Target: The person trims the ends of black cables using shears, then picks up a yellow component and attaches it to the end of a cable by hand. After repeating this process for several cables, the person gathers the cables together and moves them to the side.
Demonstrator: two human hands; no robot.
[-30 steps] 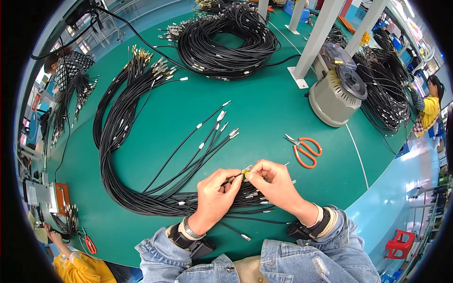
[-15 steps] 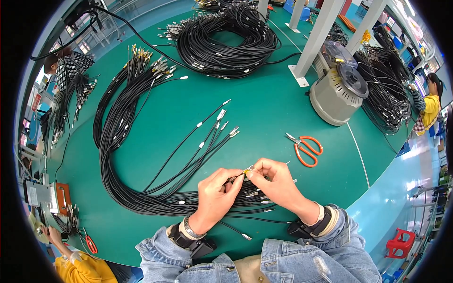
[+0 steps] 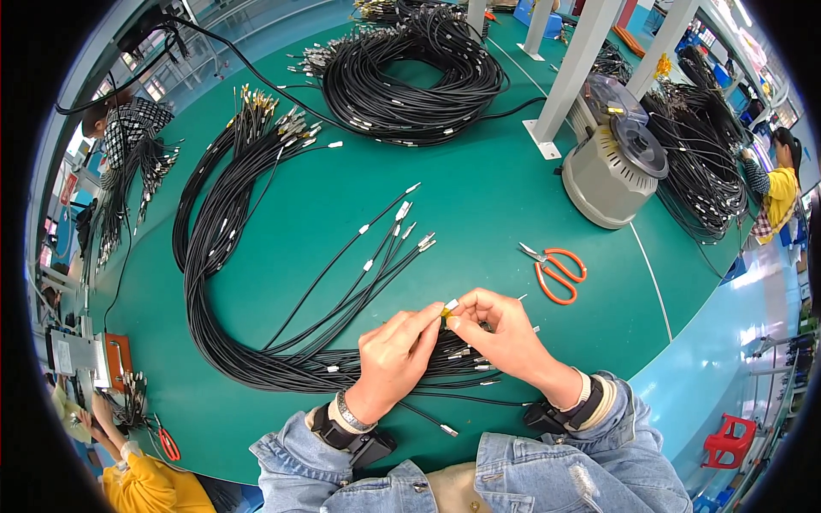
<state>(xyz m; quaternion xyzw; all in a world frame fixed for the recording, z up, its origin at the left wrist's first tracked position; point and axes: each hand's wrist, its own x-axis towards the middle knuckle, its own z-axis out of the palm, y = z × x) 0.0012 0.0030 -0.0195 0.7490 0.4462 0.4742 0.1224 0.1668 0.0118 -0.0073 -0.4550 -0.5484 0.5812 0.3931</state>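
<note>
My left hand pinches a black cable near its end, between thumb and forefinger. That cable end shows a whitish tip and a yellow piece, perhaps tape, too small to make out. From the other side my right hand closes thumb and forefinger at the yellow piece. Under both hands runs a thick bundle of black cables, curving up to the far left, with metal and white-tagged ends. A few cables fan out from it. Orange-handled snips lie to the right of my hands.
A large coil of black cables lies at the back of the green table. A grey round machine stands beside a metal post at the right. More cables are piled beyond. Co-workers sit left and right.
The cable end has turned so that its whitish tip shows more upright between my fingers. My left fingers have straightened slightly; both hands stay in nearly the same place.
</note>
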